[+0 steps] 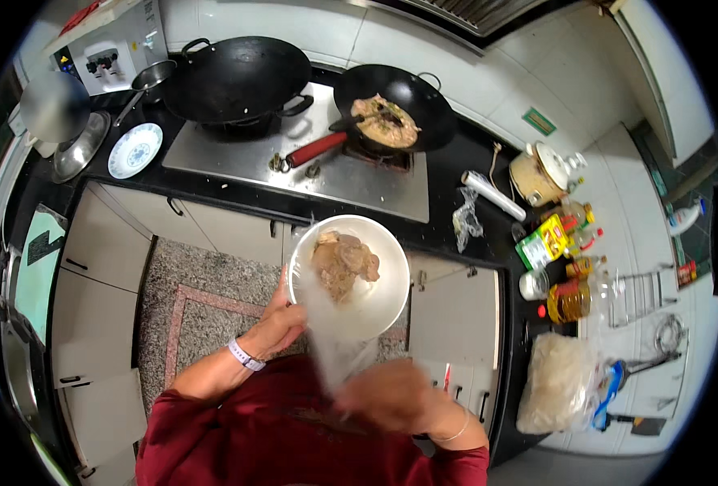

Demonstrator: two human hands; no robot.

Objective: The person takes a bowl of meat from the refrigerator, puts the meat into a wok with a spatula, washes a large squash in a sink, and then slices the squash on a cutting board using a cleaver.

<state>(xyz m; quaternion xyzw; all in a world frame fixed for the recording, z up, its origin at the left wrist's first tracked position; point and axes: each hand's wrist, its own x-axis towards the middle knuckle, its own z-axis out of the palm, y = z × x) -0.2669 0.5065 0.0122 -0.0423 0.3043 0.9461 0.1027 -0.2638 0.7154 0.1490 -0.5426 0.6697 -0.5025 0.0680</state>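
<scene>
"Maroon shirt (294, 437) fills the lower edge, both forearms reaching up beside it. What does the left hand (276, 326) have?"

"Its fingers are bent at the left side of a white bowl (387, 296), gripping it by the rim."

"And the right hand (391, 394)?"

"Too blurred; I cannot tell whether those fingers are spread or pressed together. A streak of clear plastic (333, 340) runs from the bowl's left rim down toward that hand."

"Where is the bowl, exactly?"

"Between the shirt and the steel stovetop (213, 158), at the front edge of the black table (488, 247). Pale, lumpy food (347, 263) lies in it."

"What's on the stove?"

"Two black pans: a wide wok (237, 77) at left, and a frying pan (436, 113) with a red handle (317, 150) at right, holding more pale food (395, 134)."
</scene>
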